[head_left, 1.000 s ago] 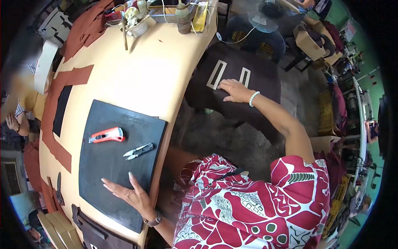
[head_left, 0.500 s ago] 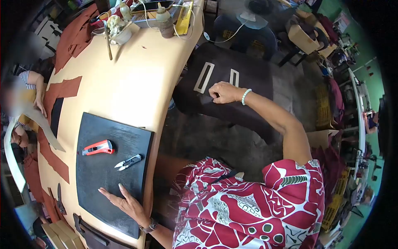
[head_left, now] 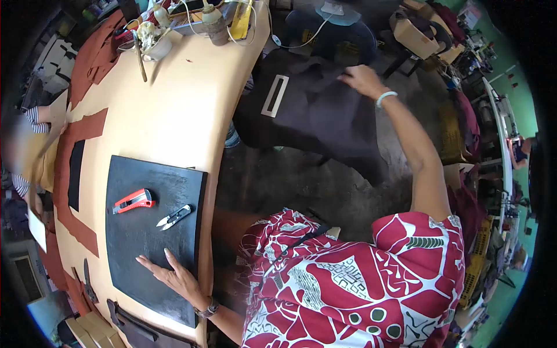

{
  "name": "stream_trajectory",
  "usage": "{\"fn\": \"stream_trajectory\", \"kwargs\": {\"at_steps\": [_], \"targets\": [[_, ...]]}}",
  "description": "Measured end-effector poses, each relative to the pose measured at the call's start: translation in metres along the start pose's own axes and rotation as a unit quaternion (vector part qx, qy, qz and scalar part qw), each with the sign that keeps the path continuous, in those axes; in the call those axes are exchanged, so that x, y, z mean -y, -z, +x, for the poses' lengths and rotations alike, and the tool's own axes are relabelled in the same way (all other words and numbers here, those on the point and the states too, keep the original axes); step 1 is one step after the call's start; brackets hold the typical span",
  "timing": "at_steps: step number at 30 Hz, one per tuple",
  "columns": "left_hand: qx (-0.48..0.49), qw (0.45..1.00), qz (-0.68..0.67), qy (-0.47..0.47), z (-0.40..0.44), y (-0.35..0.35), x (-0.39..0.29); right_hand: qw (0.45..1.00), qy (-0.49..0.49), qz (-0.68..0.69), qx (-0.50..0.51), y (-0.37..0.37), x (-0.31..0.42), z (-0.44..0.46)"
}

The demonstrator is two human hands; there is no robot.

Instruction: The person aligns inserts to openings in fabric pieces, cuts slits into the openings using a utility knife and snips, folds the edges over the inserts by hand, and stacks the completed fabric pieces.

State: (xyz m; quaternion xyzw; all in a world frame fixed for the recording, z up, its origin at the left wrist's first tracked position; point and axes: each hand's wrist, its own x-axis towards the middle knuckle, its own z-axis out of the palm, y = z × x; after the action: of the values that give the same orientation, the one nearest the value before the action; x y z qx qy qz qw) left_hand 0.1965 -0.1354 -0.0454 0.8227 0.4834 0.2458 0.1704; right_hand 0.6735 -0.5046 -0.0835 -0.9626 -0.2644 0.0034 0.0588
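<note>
My left hand lies on the black cutting board, fingers spread and holding nothing. On the same board rest a red box cutter and small black thread snips. Off to the right, my right hand pinches the far edge of a dark brown leather sheet and lifts it into folds. One cream rectangular frame with a slot lies on the leather's left part. The second cream frame does not show.
Reddish-brown leather pieces and a black strip lie on the table's left side. A co-worker holds pale strips there. Bottles, a bowl and a yellow package stand at the far end.
My right hand has moved away and to the right, from beside the frames to the leather's far edge, raising it. The right-hand cream frame has gone from view. The co-worker's strips have shifted.
</note>
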Motion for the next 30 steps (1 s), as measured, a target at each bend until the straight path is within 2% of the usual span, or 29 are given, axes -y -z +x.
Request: {"fn": "stream_trajectory", "kwargs": {"at_steps": [2,5,8,10,12,14,17,19,21,23,24,25,26,27,29,30], "targets": [[0.005,1.0,0.001,0.004,0.0,0.001,-0.001,0.997,-0.054,0.043,-0.018,0.023,-0.028,-0.013],[0.011,1.0,0.002,0.012,-0.001,0.002,-0.001,0.979,-0.045,0.097,-0.171,0.051,-0.039,-0.023],[0.0,1.0,-0.029,0.007,0.0,-0.002,0.0,0.905,0.124,0.198,-0.355,0.077,0.002,-0.022],[-0.017,0.997,-0.073,0.002,0.001,-0.004,-0.003,0.898,0.162,0.267,-0.31,0.101,0.047,-0.023],[-0.004,0.995,-0.094,-0.025,-0.001,0.0,-0.015,0.896,0.216,0.278,-0.271,0.121,0.112,-0.033],[0.027,0.986,-0.15,-0.07,-0.005,0.003,-0.037,0.897,0.297,0.201,-0.258,0.115,0.167,-0.034],[0.079,0.906,-0.369,-0.191,-0.017,-0.005,-0.085,0.828,0.463,0.209,-0.237,0.09,0.256,-0.064],[0.191,0.851,-0.479,-0.102,-0.02,-0.008,-0.084,0.817,0.484,0.258,-0.176,0.07,0.316,-0.096],[0.279,0.771,-0.572,0.02,-0.019,-0.003,-0.071,0.773,0.455,0.398,-0.194,0.053,0.362,-0.112],[0.203,0.809,-0.547,0.077,-0.018,0.014,-0.039,0.78,0.426,0.42,-0.184,0.052,0.389,-0.117],[0.141,0.805,-0.565,0.111,-0.017,0.029,-0.042,0.767,0.42,0.476,-0.095,0.052,0.4,-0.12],[0.107,0.833,-0.537,0.084,-0.016,0.037,-0.031,0.747,0.412,0.522,-0.002,0.055,0.406,-0.121],[0.072,0.857,-0.507,0.06,-0.013,0.046,-0.014,0.73,0.453,0.501,0.108,0.061,0.412,-0.12],[0.038,0.878,-0.476,0.037,-0.011,0.057,0.003,0.694,0.494,0.502,0.148,0.054,0.423,-0.122],[-0.046,0.944,-0.327,0.023,-0.009,0.081,0.013,0.662,0.527,0.458,0.273,0.047,0.416,-0.122],[-0.094,0.963,-0.251,-0.011,-0.003,0.098,0.032,0.665,0.542,0.421,0.295,0.047,0.424,-0.127]]}}
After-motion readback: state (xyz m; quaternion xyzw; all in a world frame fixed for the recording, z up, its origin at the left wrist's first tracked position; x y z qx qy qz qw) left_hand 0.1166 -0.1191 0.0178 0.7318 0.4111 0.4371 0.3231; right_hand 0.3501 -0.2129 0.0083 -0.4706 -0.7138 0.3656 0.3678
